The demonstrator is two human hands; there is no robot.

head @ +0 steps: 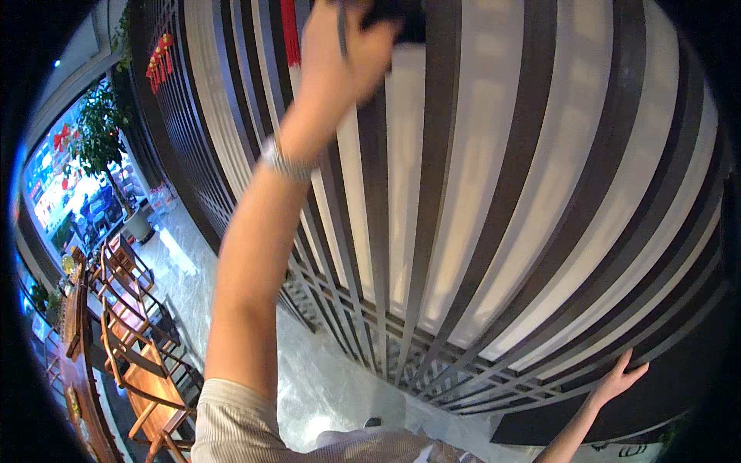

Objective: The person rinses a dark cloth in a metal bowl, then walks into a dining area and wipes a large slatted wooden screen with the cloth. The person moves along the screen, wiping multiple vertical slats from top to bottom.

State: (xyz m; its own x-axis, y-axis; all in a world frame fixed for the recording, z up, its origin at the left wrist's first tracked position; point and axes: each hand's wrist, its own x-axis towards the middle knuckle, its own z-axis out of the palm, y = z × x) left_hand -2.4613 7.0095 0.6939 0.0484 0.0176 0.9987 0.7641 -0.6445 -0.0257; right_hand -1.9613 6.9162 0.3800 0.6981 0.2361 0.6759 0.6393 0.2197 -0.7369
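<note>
My left hand (347,58) is raised at the top of the view, in front of a screen of dark vertical slats (440,144). Its fingers are curled around a dark object (408,20), partly cut off by the frame's edge and blurred. A thin dark band crosses the fingers, and a silvery bracelet or watch band (286,162) circles the wrist. My right hand (622,376) is low on the right, fingers apart, beside the lower slats; whether it touches them I cannot tell. Pale panels (480,116) show between the slats.
Wooden armchairs (147,370) line a long wooden table (75,353) at the left. Beyond them are a potted tree (138,226) and packed bottles (162,197) near a window. Red tassels (161,63) hang on the lattice. Shiny grey flooring (324,370) lies below.
</note>
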